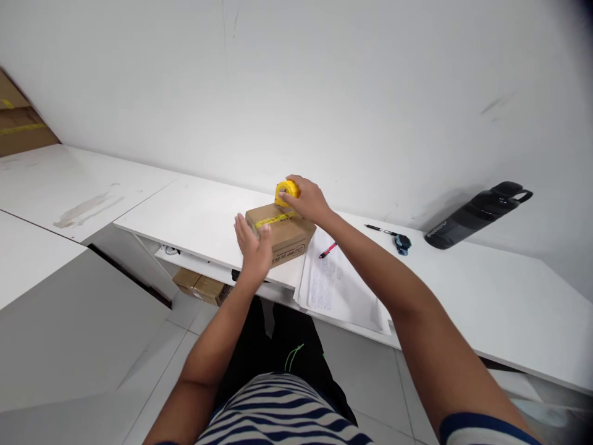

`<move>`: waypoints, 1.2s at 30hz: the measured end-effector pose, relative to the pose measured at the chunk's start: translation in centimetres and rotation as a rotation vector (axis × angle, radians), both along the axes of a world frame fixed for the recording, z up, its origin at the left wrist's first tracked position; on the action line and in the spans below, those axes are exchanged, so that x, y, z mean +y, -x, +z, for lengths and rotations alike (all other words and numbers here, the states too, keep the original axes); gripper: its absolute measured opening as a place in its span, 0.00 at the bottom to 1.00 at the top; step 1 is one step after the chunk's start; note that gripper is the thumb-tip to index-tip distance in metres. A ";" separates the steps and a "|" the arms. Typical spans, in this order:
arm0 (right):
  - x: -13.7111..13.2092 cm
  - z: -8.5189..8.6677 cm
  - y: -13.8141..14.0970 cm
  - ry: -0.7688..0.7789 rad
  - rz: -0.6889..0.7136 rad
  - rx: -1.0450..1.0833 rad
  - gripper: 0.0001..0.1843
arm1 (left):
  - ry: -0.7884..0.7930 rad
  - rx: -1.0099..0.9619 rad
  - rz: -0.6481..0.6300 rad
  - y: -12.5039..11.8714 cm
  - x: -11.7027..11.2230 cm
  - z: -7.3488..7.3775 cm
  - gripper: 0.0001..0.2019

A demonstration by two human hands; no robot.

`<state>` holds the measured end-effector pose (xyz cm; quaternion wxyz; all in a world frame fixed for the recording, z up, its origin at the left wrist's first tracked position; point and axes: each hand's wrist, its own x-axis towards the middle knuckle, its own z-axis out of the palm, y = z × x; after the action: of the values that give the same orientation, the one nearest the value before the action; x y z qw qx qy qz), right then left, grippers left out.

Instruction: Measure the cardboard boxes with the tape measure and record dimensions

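A small brown cardboard box (287, 233) sits on the white desk against the stack of papers, a yellow strip (273, 219) running along its top. Whether that strip is packing tape or a measuring blade, I cannot tell. My right hand (308, 199) grips a yellow tape measure (282, 192) at the box's far top edge. At the box's left end, my left hand (254, 247) is held up with its fingers stretched out, seemingly touching the cardboard.
Papers (343, 287) with a red pen (328, 250) lie right of the box. Farther right are a black pen (380, 229), a small dark blue object (402, 243) and a dark bottle (475, 216) leaning on the wall. More boxes (204, 287) rest below the desk.
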<state>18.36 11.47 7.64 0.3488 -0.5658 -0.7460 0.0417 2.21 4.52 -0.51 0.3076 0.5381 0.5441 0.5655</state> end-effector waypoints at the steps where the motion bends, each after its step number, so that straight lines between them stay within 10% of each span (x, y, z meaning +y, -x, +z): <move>1: -0.1 -0.2 0.7 -0.006 -0.002 0.002 0.31 | -0.034 0.017 0.000 0.7 1.1 0.4 0.36; 7: -0.1 -0.5 3.8 0.070 -0.053 -0.133 0.33 | 0.102 -0.174 -0.244 3.5 7.2 0.0 0.30; 23: 1.0 -0.9 3.9 0.137 0.177 -0.201 0.25 | -0.008 -0.155 -0.060 2.6 4.9 -2.2 0.29; 36: -10.1 -3.1 -5.0 0.158 0.075 -0.114 0.23 | -0.038 -0.140 -0.039 2.0 4.4 -1.5 0.25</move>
<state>23.36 1.37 4.58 0.2583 -0.5649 -0.7795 0.0813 0.25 8.87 -2.00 0.3456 0.5135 0.4999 0.6058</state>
